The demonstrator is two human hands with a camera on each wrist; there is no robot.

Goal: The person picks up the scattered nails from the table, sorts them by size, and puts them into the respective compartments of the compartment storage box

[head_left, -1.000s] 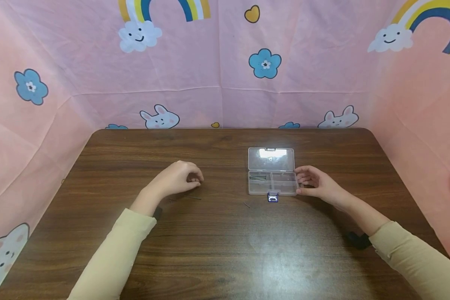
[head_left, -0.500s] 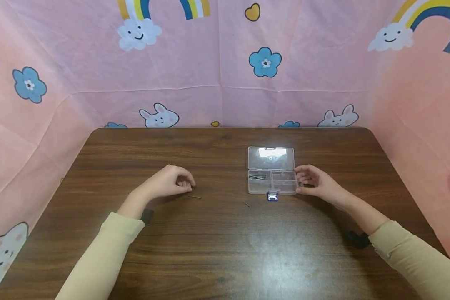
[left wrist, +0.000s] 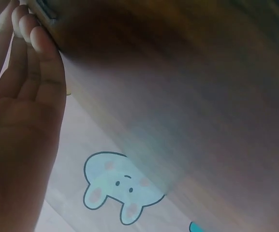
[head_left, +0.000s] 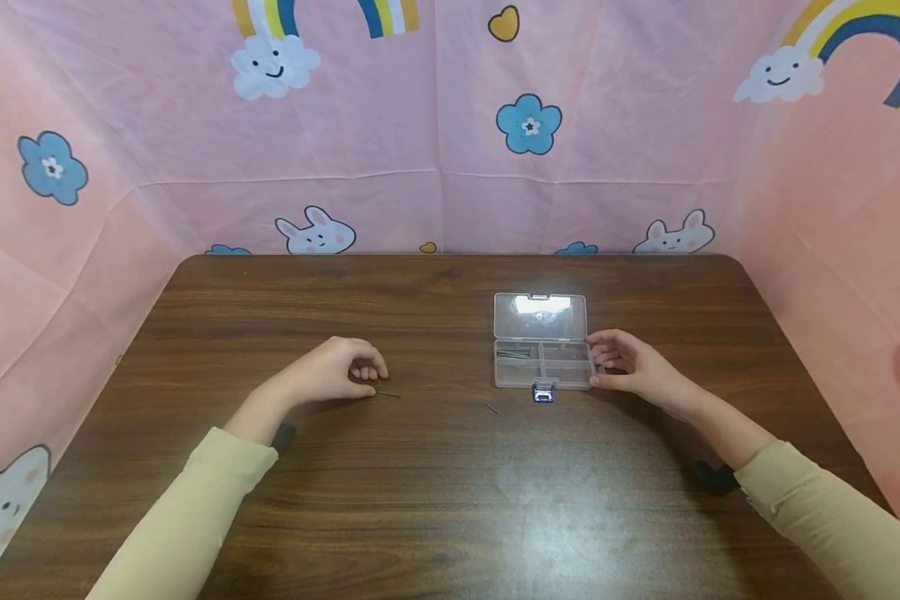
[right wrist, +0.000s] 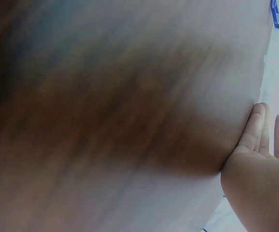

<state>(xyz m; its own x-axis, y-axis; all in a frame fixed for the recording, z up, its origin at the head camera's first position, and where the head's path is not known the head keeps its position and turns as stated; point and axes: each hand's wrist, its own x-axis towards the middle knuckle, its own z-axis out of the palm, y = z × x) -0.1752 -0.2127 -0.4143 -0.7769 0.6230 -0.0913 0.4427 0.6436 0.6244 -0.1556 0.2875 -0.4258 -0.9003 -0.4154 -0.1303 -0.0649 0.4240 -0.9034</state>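
Note:
My left hand [head_left: 341, 369] is low over the table, fingers bent and apart from the thumb. Its thumb tip is at the near end of a thin dark nail-like pin [head_left: 388, 394]; whether they touch I cannot tell. A clear plastic compartment box [head_left: 521, 386] lies with its lid [head_left: 540, 318] back and its blue latch [head_left: 543, 393] towards me. Several thin dark pins [head_left: 513, 354] fill part of its back left compartment. Relaxed fingers of my right hand [head_left: 633, 364] rest against the box's right side, also seen in the right wrist view with the box edge [right wrist: 265, 79].
A shorter thin pin [head_left: 491, 408] lies on the brown wooden table [head_left: 435, 492] in front of the box. Pink printed cloth [head_left: 390, 150] walls the table in at the back and both sides.
My left hand has moved left and slightly towards me, and its thumb has come down to the pin's end. My right hand and the box have stayed put.

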